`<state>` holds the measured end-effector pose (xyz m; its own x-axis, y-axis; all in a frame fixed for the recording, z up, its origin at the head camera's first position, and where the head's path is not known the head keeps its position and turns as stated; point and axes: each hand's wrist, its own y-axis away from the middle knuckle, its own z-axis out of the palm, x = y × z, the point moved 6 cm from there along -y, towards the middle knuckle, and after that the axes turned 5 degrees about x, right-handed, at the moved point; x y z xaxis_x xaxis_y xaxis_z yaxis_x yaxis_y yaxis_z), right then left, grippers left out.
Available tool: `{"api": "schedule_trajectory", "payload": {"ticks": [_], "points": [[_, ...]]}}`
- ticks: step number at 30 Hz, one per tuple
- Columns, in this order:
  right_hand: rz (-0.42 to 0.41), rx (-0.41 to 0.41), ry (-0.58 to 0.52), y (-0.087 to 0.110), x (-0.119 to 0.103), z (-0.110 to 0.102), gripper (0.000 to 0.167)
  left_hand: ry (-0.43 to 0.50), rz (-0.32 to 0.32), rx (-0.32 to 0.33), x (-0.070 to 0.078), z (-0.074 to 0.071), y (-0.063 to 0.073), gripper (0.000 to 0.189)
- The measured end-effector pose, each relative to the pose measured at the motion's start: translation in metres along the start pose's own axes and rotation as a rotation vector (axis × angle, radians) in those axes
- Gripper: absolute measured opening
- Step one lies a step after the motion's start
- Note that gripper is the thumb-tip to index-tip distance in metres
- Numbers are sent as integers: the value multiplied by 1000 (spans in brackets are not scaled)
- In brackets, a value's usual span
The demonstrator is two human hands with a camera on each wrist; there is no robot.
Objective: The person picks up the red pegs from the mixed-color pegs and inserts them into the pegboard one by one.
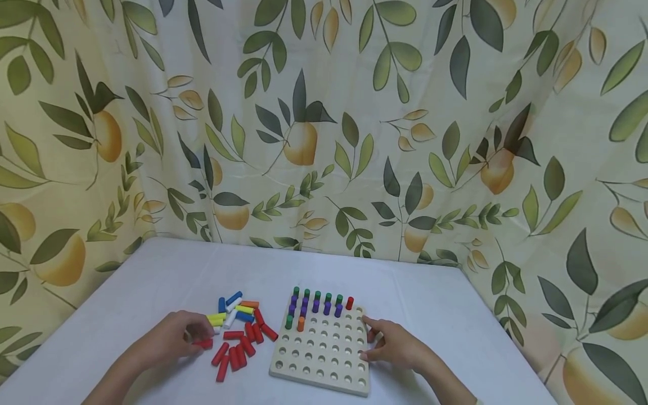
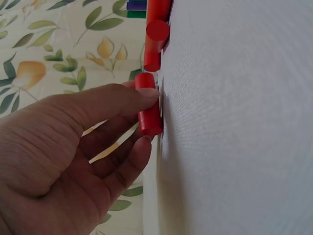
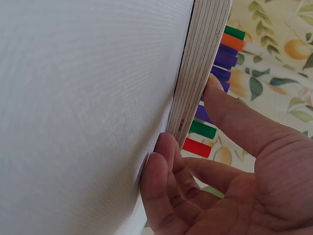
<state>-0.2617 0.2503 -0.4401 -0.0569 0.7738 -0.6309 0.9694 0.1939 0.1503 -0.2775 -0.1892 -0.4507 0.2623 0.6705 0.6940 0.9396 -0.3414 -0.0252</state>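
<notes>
- A white desk [image 1: 405, 292], its covering finely textured in both wrist views, stands before a patterned fabric backdrop as a person works with two bare hands.
- Nearest, the left hand [image 1: 174, 337] grasps a smooth, matte red cylinder [image 1: 203, 343], pinched between thumb and fingers at the near left edge of a scatter of loose pegs.
- Opposite, the right hand [image 1: 397, 344] grips the right edge of a pegboard [image 1: 324, 383], thumb at the upper edge and the other fingers curled at the side, close to the desk.
- The board, pale wood with rounded corners, lies flat and slightly angled; thin parallel layers stripe its edge in the right wrist view. Round holes run in rows, unfilled along the near side.
- Between the left hand and the board, loose red pegs [image 1: 234, 358] lie on their sides, some touching.
- Just beyond them rest yellow, white, blue and orange pegs [image 1: 249, 304], also on their sides.
- Toward the board's far left, upright pegs fill holes: a green and an orange peg [image 1: 301, 324], then purple pegs [image 1: 327, 308].
- Along the far row stand five green pegs [image 1: 318, 295] and one red peg [image 1: 350, 304].
- Farthest back, the softly folded curtain [image 1: 324, 214] carries orange fruit and green leaves.
</notes>
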Motion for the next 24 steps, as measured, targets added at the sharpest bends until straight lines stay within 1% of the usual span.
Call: {"api": "schedule_trajectory", "payload": {"ticks": [3,6,10,14,18,21,24], "points": [[-15,1,-3,-1,-2,-1,87,-3,-4,16,2,-1,0,29],[-20,0,-11,-1,-2,-1,87,1,-35,36,2,-3,0,30],[-18,-2,-12,-2,0,-1,87,17,-52,49,1,-4,-1,29],[-6,-3,-14,-2,2,-1,88,47,-18,39,4,-3,-2,26],[3,-3,-18,-2,2,0,89,63,44,39,11,-5,-3,24],[13,-1,-15,-1,2,0,89,59,87,63,18,-7,-5,25],[19,-2,-7,-2,1,1,89,57,99,96,24,-10,-6,28]]}}
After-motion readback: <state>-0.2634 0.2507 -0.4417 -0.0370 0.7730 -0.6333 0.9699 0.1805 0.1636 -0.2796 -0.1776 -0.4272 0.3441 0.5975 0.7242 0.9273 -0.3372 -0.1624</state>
